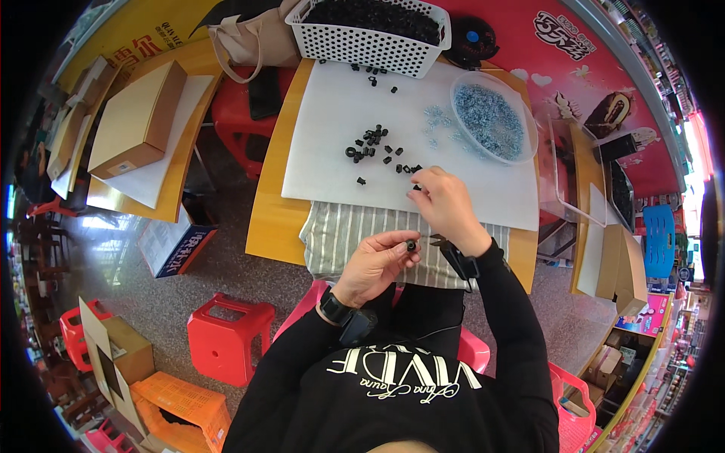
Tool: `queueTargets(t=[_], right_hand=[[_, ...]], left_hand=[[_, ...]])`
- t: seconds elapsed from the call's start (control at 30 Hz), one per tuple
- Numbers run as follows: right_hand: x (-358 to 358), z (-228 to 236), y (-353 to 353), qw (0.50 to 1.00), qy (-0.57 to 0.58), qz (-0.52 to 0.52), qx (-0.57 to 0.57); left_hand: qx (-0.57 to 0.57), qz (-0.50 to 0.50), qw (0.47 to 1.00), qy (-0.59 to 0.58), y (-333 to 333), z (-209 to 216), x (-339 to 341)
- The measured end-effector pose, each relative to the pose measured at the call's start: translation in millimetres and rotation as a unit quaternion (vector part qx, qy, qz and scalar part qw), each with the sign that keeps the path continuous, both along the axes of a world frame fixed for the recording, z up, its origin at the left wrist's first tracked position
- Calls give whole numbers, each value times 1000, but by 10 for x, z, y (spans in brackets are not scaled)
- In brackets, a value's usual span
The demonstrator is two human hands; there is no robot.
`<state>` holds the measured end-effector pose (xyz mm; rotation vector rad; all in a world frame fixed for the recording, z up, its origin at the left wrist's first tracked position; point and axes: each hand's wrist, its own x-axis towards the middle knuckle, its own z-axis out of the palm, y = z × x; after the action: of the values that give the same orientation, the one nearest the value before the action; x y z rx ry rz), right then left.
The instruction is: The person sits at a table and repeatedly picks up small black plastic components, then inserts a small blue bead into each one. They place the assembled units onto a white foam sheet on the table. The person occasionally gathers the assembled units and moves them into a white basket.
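Between its thumb and fingers, my left hand (pixel 371 266) holds a small round black part (pixel 411 245) with a dark hole in its end, just off the table's near edge. Over the front of the white sheet (pixel 325 143), my right hand (pixel 451 205) pinches a small black piece (pixel 417 187) at its fingertips. Several similar black parts (pixel 370 140) are scattered loosely to the left of and beyond that hand. A round clear tub (pixel 534 147) of small bluish translucent pieces (pixel 487 121) stands at the right, with more such pieces spilled beside it.
A white perforated basket (pixel 370 54) full of black parts stands at the far edge, near a dark round device (pixel 473 39). A striped cloth (pixel 340 230) hangs at the near edge. Red stools (pixel 226 340) and an orange crate (pixel 185 411) stand on the floor at left.
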<state>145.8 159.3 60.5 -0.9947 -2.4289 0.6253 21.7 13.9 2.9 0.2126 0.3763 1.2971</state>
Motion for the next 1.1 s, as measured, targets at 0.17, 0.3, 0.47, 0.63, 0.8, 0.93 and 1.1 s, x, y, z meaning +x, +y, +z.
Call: queueTargets(t=[0.17,0.3,0.47,0.63,0.8,0.93,1.1], right_hand=[[-47,-91,72,992,-106,10,61],[48,20,-8,1000,-20,-11,-2],[340,175,-427,914,176,-59,-360],[384,102,-832,783,380,-138,-473],[506,-116,-863,742,404,-106,-525],[535,-156,-849,735,435,-87,-514],[491,-216,-867,729,463,-92,-495]], left_hand=[[11,7,1000,9,-6,-47,0],[15,10,1000,2,-1,-29,4],[18,18,1000,7,-9,-39,31],[13,17,999,25,-11,-35,46],[13,18,999,47,3,0,41],[11,17,999,47,2,7,46],[16,17,998,50,6,10,51]])
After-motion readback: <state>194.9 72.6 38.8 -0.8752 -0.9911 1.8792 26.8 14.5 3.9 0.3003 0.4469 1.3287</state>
